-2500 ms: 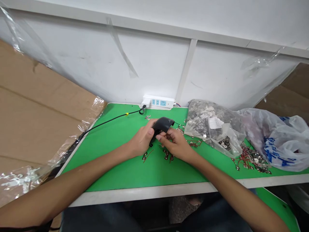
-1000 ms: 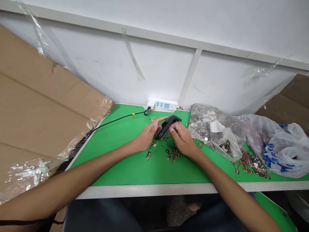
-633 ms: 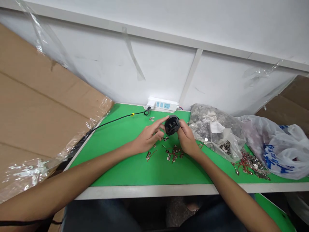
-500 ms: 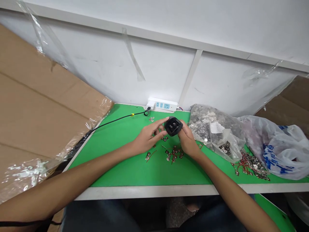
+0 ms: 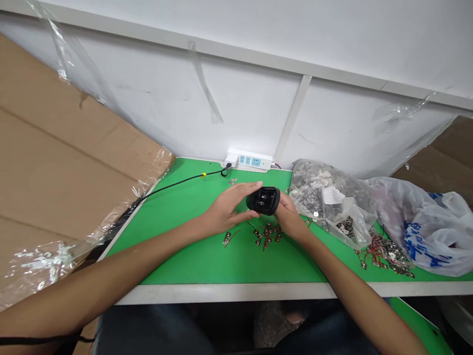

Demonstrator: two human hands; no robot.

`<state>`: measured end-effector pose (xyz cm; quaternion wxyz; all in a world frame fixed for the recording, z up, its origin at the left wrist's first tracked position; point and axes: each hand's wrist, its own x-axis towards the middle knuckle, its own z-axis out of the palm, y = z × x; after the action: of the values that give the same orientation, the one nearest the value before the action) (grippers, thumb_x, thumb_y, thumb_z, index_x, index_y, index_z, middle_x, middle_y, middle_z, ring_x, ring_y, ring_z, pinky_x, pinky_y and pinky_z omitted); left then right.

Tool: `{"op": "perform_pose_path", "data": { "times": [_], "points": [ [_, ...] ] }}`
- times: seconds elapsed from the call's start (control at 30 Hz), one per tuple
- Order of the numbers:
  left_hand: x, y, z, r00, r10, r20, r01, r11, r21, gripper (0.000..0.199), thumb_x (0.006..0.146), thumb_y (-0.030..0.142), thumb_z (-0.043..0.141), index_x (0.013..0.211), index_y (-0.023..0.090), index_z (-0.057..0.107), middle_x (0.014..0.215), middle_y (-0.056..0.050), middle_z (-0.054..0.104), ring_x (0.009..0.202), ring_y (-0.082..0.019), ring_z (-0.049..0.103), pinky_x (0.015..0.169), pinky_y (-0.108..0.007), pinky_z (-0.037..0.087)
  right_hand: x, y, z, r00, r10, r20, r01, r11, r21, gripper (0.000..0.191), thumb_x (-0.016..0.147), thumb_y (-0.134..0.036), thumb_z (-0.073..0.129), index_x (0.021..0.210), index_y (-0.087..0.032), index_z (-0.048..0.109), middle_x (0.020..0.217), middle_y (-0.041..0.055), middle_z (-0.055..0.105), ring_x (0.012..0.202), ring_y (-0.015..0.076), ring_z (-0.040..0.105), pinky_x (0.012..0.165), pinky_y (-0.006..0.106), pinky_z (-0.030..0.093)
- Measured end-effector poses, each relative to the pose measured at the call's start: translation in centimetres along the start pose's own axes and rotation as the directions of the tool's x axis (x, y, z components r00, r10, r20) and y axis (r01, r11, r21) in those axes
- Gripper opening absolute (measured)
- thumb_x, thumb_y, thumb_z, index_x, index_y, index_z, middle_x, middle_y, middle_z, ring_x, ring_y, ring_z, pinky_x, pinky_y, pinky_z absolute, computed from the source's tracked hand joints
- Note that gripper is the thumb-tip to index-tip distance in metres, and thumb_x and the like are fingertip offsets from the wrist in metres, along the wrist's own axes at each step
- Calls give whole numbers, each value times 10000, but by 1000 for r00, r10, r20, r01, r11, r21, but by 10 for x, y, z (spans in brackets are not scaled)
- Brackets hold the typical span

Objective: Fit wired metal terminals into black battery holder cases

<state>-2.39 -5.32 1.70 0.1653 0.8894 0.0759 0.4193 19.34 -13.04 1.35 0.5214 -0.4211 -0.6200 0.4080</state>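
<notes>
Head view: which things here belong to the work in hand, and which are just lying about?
In hand, judging by contact:
black device, held between left hand and right hand
perhaps the loose metal parts nearest the hands

Apparently just lying about, untouched:
clear bag of metal parts
white bag with blue print
power strip
black cable
cardboard at left

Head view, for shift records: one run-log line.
left hand: around black scanner-like device; right hand: holding it; green tabletop: metal parts

The handheld device point(image 5: 254, 201) looks like matt plastic, its window point(image 5: 266, 203) glossy; the small parts point(image 5: 269, 231), shiny metal; the tabletop point(image 5: 221, 268), smooth; the clear bag point(image 5: 312, 185), crinkled, glossy plastic; the cardboard point(image 5: 74, 153), matt.
</notes>
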Motion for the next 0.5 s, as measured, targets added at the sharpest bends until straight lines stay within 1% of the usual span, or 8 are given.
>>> {"op": "perform_pose_path", "data": {
  "times": [0.07,0.2,0.33,0.5],
  "points": [
    [0,-1,-1,1000,14,-6,-14,1000,5,792,977,500,751,1667,312,411,1549,-156,636,1413,-319,633,1186,-528,516,0,-3,-2,1000,2,30,-2,1000,15,380,1035,-596,609,980,-229,690,918,16,632,846,179,558,793,292,497],
    [0,-2,-2,1000,16,-8,-16,1000,13,862,898,528,826,1642,300,455,1478,-161,691,1349,-320,687,1136,-506,566,1,-11,-6,989,13,146,-26,996,85,356,1061,-552,599,954,-222,678,859,4,635,817,171,576,785,285,487],
    [0,1,-1,1000,-3,-5,3,1000,30,842,887,539,831,1614,290,488,1427,-162,723,1298,-313,723,1100,-490,599,3,-18,-11,983,26,183,-33,999,31,363,1058,-545,613,943,-211,696,848,7,642,831,174,581,793,287,480],
    [2,7,-1,999,27,-31,-27,999,25,800,889,504,839,1587,284,515,1407,-147,740,1275,-289,739,1075,-449,621,3,-25,-18,973,-6,230,8,1000,-6,374,1063,-554,602,986,-213,735,840,12,650,801,171,571,761,284,468]
  ]
}}
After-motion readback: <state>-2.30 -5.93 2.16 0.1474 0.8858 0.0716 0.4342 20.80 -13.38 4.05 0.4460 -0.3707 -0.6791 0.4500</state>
